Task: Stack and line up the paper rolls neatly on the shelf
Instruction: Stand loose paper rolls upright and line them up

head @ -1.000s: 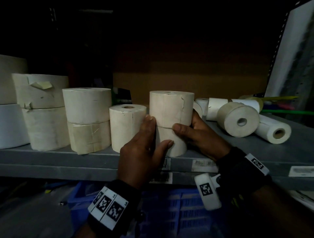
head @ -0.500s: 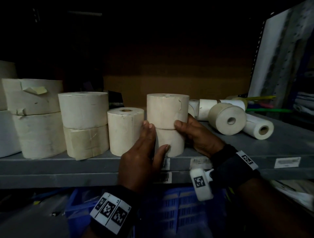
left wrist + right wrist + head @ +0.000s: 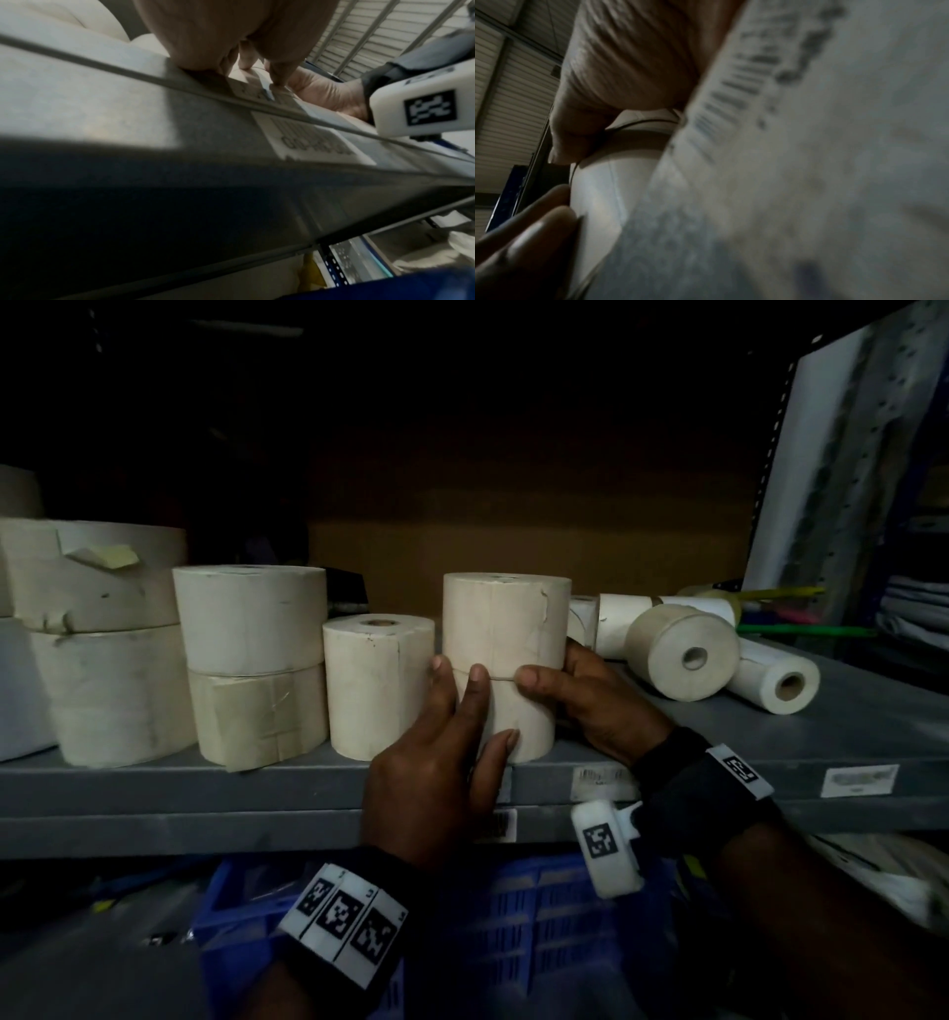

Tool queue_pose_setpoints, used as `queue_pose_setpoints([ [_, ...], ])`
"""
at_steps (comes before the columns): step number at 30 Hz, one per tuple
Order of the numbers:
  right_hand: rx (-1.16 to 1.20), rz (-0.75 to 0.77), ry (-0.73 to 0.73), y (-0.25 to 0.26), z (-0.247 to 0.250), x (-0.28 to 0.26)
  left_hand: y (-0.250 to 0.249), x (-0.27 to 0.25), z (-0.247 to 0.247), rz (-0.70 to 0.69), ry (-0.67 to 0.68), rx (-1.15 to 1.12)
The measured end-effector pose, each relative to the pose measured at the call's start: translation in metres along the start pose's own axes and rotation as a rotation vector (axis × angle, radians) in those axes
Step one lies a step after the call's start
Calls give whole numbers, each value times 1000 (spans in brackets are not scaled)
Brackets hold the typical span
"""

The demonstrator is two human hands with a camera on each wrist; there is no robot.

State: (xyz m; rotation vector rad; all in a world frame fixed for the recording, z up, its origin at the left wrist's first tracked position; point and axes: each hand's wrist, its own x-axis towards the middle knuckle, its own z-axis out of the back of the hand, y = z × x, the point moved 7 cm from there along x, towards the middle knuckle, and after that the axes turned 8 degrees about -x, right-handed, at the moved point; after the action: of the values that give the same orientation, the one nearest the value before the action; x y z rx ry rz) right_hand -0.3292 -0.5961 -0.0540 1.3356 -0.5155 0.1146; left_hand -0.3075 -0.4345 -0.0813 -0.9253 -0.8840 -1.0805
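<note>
On the grey shelf (image 3: pixel 154 788) two cream paper rolls stand stacked: an upper roll (image 3: pixel 506 618) on a lower roll (image 3: pixel 518 716). My left hand (image 3: pixel 462 706) grips the lower roll from the front left, thumb low near its base. My right hand (image 3: pixel 560 680) holds the stack from the right, thumb at the seam between the rolls. A single upright roll (image 3: pixel 377 685) stands just left of my left hand. Further left are taller stacks of wider rolls (image 3: pixel 251 660). In the right wrist view my right hand's fingertips (image 3: pixel 539 223) touch the lower roll (image 3: pixel 598 194).
Loose rolls lie on their sides at the shelf's right: a fat one (image 3: pixel 683 652) and a thin white one (image 3: pixel 775 680), with more behind. A blue crate (image 3: pixel 513 942) sits below the shelf. A white upright post (image 3: pixel 832 469) bounds the right side.
My left index finger has slid onto the front of the stack by the seam. Both hands stay around the two stacked rolls, which stand where they were. The head view shifted slightly.
</note>
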Motion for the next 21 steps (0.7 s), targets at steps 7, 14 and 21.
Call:
queue_pose_setpoints([
  [7, -2, 9, 40, 3, 0, -1, -6, -2, 1, 77, -31, -16],
  [14, 103, 8, 70, 2, -2, -1, 11, -4, 8, 324, -76, -229],
  [21, 140, 34, 91, 1, -2, 0, 20, -5, 8, 460, -155, -311],
])
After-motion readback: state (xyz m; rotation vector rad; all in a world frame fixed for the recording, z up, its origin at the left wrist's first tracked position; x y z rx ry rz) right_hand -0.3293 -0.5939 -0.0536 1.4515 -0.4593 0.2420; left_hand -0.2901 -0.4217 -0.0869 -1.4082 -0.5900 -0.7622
